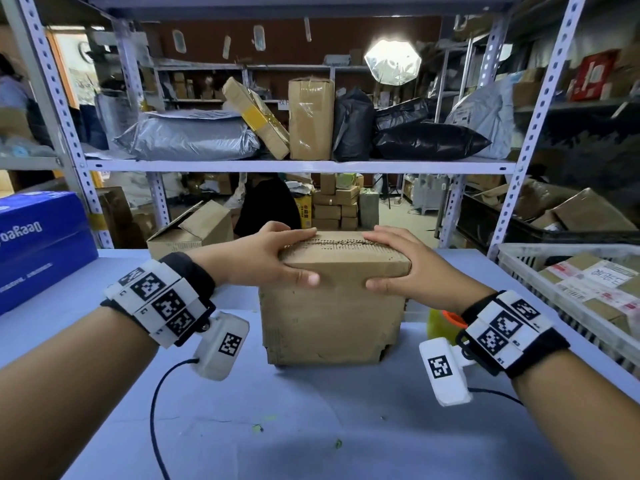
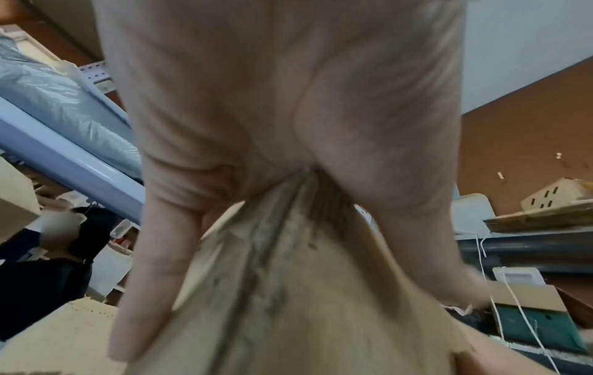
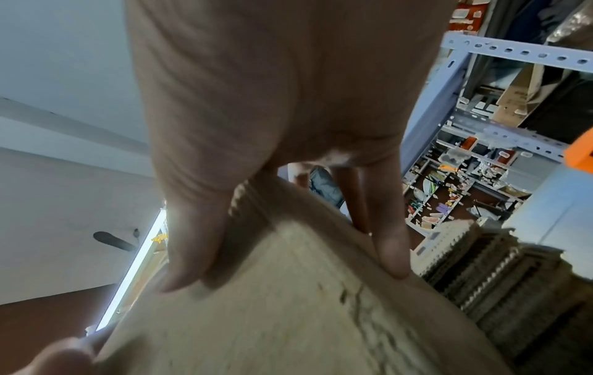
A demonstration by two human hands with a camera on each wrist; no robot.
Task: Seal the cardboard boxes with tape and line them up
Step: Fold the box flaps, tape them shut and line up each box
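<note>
box pinned dead centre, one hand at each end of its seam

the cardboard box (image 1: 332, 306) stands upright on the blue table (image 1: 311, 427), straight ahead of the person and squarely between the two forearms. its top flaps are folded down, and the ragged seam (image 1: 341, 242) where they meet runs left to right — from one hand to the other. no tape shows along it, so the box looks closed but not yet sealed.

the left hand (image 1: 273, 252) clamps the left top edge: fingers laid flat over the top, thumb (image 1: 304, 277) hooked down on the near face. the right hand (image 1: 403, 263) mirrors it on the right edge, fingers on top and thumb (image 1: 379, 284) pressed to the front. in the left wrist view the box corner (image 2: 289, 291) wedges into the fork of thumb and fingers; the right wrist view shows the right hand's fingertips (image 3: 393, 258) bearing on the flap.

neither hand is nearer; both are on the box, at equal reach. what the coming move seems to turn on is the seam's axis — a strip of tape would have to travel sideways, hand to hand. a yellow object with an orange part (image 1: 445, 323) sits just right of the box, partly hidden behind the right wrist; if that is the tape dispenser, which cannot be told, the right hand is the closer one to fetch it while the left holds the flaps down.

another open carton (image 1: 192, 230) waits at the table's far edge, behind and to the left.
</note>
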